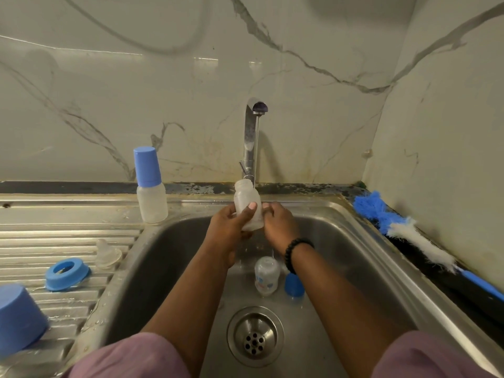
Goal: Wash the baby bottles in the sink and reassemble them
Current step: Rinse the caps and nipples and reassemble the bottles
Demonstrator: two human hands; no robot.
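Both hands, left hand (227,225) and right hand (278,225), clamped the clear plastic baby bottle (248,205) under the chrome tap's (252,137) stream at twelve o'clock over the steel sink (354,241), apparently mid-rinse; next probably came emptying it.

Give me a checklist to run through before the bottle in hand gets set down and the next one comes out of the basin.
1. Both hands grip the uncapped translucent plastic bottle: left hand, right hand: ok.
2. Water runs from the chrome tap: ok.
3. Stream enters the bottle's mouth: not ok, it falls just beside it.
4. Bottle rinsed clean inside: cannot tell.
5. Second clear bottle waits in the steel sink: ok.
6. Blue screw ring and clear teat at hand on the drainer: ok.
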